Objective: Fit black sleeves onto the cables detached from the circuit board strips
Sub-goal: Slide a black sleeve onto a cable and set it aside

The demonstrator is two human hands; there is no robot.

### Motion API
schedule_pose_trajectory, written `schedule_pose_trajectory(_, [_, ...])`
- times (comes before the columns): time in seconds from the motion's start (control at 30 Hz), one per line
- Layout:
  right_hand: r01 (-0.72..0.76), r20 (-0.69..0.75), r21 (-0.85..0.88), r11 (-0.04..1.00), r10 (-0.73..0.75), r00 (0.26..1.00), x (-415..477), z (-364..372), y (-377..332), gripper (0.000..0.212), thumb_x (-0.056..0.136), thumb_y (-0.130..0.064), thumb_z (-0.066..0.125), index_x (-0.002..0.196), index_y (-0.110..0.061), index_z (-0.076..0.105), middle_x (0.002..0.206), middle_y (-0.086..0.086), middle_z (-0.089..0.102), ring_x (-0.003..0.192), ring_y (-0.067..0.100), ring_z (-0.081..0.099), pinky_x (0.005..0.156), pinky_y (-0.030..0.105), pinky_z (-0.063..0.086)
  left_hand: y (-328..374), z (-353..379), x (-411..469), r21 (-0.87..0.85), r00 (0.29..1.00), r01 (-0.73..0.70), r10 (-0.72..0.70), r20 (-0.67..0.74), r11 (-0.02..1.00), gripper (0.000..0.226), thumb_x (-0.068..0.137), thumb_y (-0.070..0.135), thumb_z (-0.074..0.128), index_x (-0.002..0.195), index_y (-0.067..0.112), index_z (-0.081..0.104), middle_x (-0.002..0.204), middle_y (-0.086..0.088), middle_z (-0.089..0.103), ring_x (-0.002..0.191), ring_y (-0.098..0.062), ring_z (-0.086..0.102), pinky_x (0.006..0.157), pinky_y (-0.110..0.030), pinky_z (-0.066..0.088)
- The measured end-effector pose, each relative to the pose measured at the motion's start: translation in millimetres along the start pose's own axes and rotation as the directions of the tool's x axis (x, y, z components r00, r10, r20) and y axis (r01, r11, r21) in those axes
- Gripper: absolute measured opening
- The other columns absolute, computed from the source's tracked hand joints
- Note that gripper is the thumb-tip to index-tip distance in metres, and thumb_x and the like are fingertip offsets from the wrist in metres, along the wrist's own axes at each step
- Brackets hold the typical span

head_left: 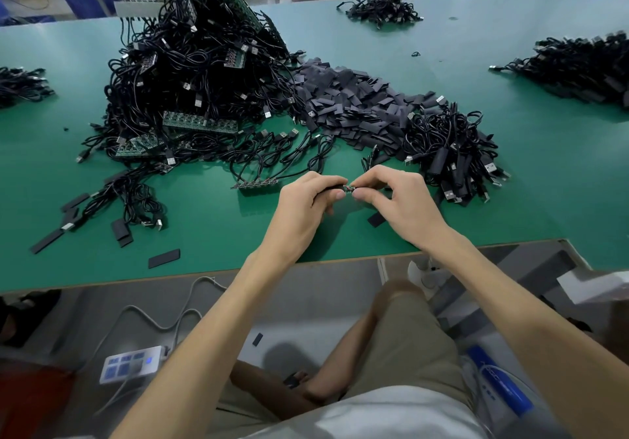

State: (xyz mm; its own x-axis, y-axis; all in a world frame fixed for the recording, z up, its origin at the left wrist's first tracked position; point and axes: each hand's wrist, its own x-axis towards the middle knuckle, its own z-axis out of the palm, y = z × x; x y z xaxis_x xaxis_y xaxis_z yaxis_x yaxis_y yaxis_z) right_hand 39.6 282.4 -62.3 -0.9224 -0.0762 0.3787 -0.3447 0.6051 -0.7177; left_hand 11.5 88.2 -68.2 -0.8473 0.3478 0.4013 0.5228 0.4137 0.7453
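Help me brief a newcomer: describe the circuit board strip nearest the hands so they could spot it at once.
Find the tall heap of black cables on the green table. Come from its near edge towards the person: just left of the left hand lies a short circuit board strip. Unlike strips buried in the heap, it lies apart, cables fanning from it.

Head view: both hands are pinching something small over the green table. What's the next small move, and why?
Probably push the black sleeve held in the left hand rightward over the cable end that the right hand pinches. The two meet tip to tip, and the cable end looks uncovered.
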Motion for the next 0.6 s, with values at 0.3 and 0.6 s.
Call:
schedule_pose_trajectory(0.3, [0.01, 0.031, 0.026, 1.0, -0.011, 0.999, -0.2, -0.4, -2.9, 0.008, 0.087, -0.014, 0.081, 0.093, -0.015, 0.077, 0.083, -0.012, 0.073, 0.08, 0.004, 0.067, 0.077, 0.011, 0.046, -3.4, 0.8, 1.0, 0.023, 1.0, 0.018, -0.018, -0.003, 1.0, 0.018, 0.094, 0.005, 0.068, 0.111, 0.006, 0.075, 0.087, -0.005, 0.064, 0.066, -0.014, 0.06, 0.067, -0.029, 0.05])
schedule_pose_trajectory(0.6, [0.013, -0.041, 0.036, 0.999, -0.012, 0.999, -0.4, -0.5, -3.3, 0.008, 0.093, -0.019, 0.075, 0.098, -0.015, 0.079, 0.084, -0.009, 0.076, 0.079, 0.004, 0.07, 0.077, 0.013, 0.05, 4.1, -2.3, -0.9, 0.12, 0.995, -0.029, 0.04, -0.093, 0.992, 0.025, 0.091, 0.007, 0.073, 0.116, 0.011, 0.072, 0.106, 0.001, 0.061, 0.091, 0.008, 0.059, 0.08, -0.004, 0.038])
